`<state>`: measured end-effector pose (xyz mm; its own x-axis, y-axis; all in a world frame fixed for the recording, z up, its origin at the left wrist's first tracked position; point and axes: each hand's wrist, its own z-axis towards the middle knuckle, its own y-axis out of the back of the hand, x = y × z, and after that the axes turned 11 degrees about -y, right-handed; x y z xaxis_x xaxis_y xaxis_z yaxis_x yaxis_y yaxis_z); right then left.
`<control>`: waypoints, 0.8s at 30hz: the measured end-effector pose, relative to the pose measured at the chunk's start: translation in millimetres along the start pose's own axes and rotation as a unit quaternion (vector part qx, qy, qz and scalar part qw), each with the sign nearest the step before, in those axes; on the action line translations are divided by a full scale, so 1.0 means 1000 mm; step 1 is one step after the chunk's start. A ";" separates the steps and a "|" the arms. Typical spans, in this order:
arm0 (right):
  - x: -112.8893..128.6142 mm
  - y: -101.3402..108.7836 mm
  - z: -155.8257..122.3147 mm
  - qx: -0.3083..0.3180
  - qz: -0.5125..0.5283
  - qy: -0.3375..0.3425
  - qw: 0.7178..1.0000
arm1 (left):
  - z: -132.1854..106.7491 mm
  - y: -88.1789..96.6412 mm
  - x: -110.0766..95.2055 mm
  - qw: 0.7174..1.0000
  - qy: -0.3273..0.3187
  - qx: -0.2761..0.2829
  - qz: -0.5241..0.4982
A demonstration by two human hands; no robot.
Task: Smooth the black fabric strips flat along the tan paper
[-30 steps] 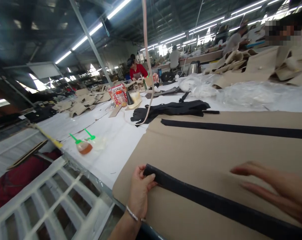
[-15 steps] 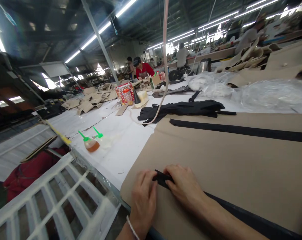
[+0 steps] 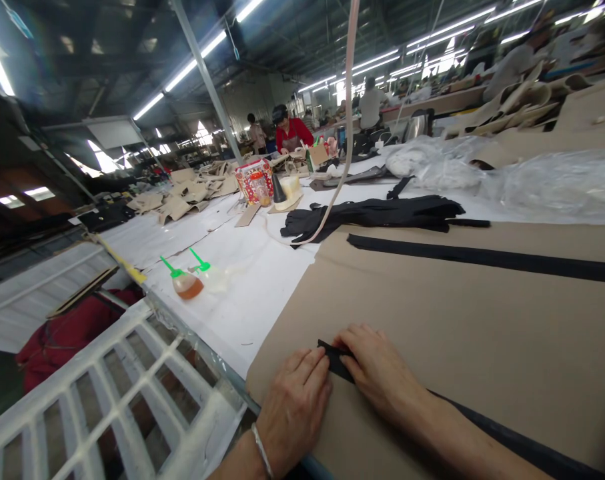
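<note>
A tan sheet [image 3: 462,320] lies flat on the table, and a long black strip [image 3: 507,430] runs along its near edge. My left hand [image 3: 298,393] has its fingers pressed together at the strip's end, thumb hidden. Just to the right, my right hand [image 3: 377,367] pinches the same strip between thumb and fingers, bent over it. A short piece of the strip shows between the two hands. Farther back on the sheet lies a second black strip [image 3: 482,258], which neither hand touches.
Behind the sheet lie a pile of black strips [image 3: 377,217] and clear plastic wrap [image 3: 557,187]. Two green-tipped squeeze bottles, one with amber liquid [image 3: 188,287], lie left. A hanging hose [image 3: 349,100] crosses the view. A white slatted rack [image 3: 117,400] adjoins the table edge. People work beyond.
My left hand has shifted slightly right and turned, its fingers now closer together at the strip's end. My right hand keeps its pinch. The whole view has shifted a little.
</note>
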<state>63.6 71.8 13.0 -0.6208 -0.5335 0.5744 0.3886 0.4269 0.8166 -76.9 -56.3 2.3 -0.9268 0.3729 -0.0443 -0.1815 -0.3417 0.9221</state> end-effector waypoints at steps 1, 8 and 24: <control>-0.001 -0.001 0.000 -0.002 0.006 0.009 1.000 | -0.001 0.001 0.001 1.000 -0.003 0.003 0.003; -0.006 0.003 -0.003 0.011 0.048 0.040 0.998 | -0.001 0.005 0.007 1.000 -0.003 0.018 0.013; -0.013 -0.005 -0.013 -0.029 -0.020 0.117 0.992 | -0.004 0.010 0.017 0.998 -0.004 0.054 0.018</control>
<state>78.7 67.0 1.7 -0.4633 -0.7071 0.5342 0.4103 0.3632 0.8365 -95.3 -56.7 9.4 -0.9297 0.3683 -0.0076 -0.1112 -0.2609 0.9589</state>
